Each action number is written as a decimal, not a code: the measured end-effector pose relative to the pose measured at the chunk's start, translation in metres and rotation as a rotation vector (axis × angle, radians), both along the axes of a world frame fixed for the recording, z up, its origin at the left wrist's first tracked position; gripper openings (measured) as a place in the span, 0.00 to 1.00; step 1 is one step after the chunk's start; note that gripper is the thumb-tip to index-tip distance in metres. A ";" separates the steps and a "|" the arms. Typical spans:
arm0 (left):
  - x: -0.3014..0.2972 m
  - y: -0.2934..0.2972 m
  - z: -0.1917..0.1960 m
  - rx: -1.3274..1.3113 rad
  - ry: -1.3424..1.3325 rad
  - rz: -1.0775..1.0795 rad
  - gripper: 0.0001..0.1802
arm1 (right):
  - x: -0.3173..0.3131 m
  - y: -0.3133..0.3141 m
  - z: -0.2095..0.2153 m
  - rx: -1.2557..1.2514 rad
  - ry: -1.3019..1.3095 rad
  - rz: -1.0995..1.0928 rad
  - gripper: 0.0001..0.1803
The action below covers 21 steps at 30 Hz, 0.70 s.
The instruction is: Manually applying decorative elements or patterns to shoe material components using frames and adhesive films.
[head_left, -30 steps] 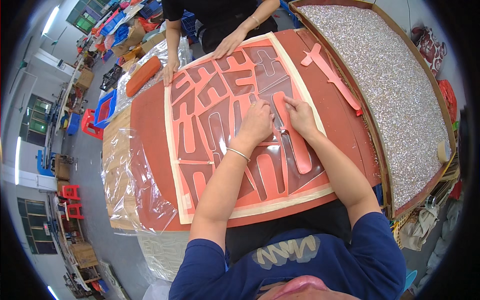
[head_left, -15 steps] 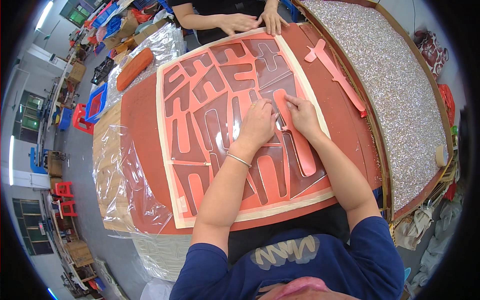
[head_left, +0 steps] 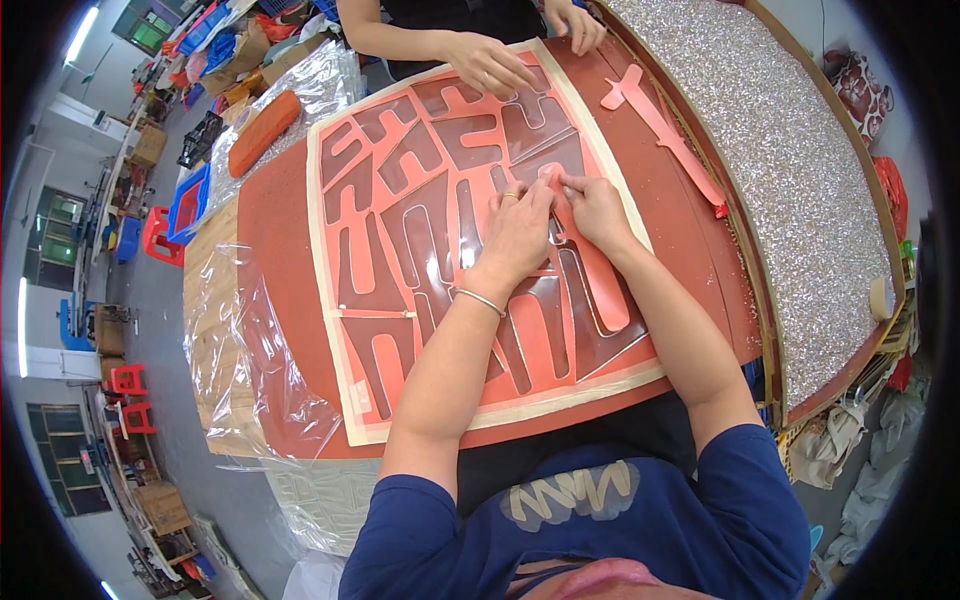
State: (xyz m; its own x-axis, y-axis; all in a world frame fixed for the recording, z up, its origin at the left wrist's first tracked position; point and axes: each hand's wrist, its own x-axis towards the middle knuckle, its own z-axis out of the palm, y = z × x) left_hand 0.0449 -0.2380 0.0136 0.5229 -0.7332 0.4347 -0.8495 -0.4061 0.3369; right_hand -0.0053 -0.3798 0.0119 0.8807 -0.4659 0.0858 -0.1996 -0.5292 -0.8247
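A large sheet with a cream border (head_left: 328, 260) lies on the reddish-brown table top (head_left: 275, 220). Glossy dark panels (head_left: 412, 240) with U-shaped cut-outs cover its coral-pink surface. Both my hands meet near its right middle, at the upper end of a long coral-pink strip (head_left: 600, 290). My right hand (head_left: 597, 212) pinches that end between thumb and fingers, and the end looks lifted. Closed fingers of my left hand (head_left: 518, 228) press at the strip's edge beside it; the fingertips are partly hidden. A ring and a bracelet are on my left side.
Across the table a co-worker's hand (head_left: 488, 62) hovers over the sheet's far edge, the other (head_left: 577, 25) beside it. A loose pink strip (head_left: 665, 140) lies at right, next to a glitter-filled tray (head_left: 745, 150). Clear plastic film (head_left: 270, 350) drapes over the left side.
My hands have drawn together, and the strip's upper end is now pinched up between them. The co-worker's hands have parted, one reaching over the sheet. The sheet sits slightly differently in view.
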 end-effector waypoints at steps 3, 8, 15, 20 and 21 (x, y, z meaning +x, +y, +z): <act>0.000 -0.001 0.000 0.025 0.134 -0.019 0.19 | -0.001 0.001 0.009 0.006 0.083 0.011 0.14; 0.009 -0.008 -0.004 -0.004 0.107 0.066 0.16 | 0.002 -0.010 0.003 -0.001 0.007 0.089 0.16; 0.005 -0.007 -0.001 0.027 0.130 0.103 0.18 | -0.114 0.009 0.037 0.109 0.064 0.161 0.19; -0.001 -0.009 0.004 0.131 0.126 0.150 0.34 | -0.147 0.020 0.042 0.554 0.236 0.021 0.17; -0.003 -0.009 0.004 0.123 0.147 0.141 0.36 | -0.150 0.020 0.038 0.514 0.192 -0.015 0.15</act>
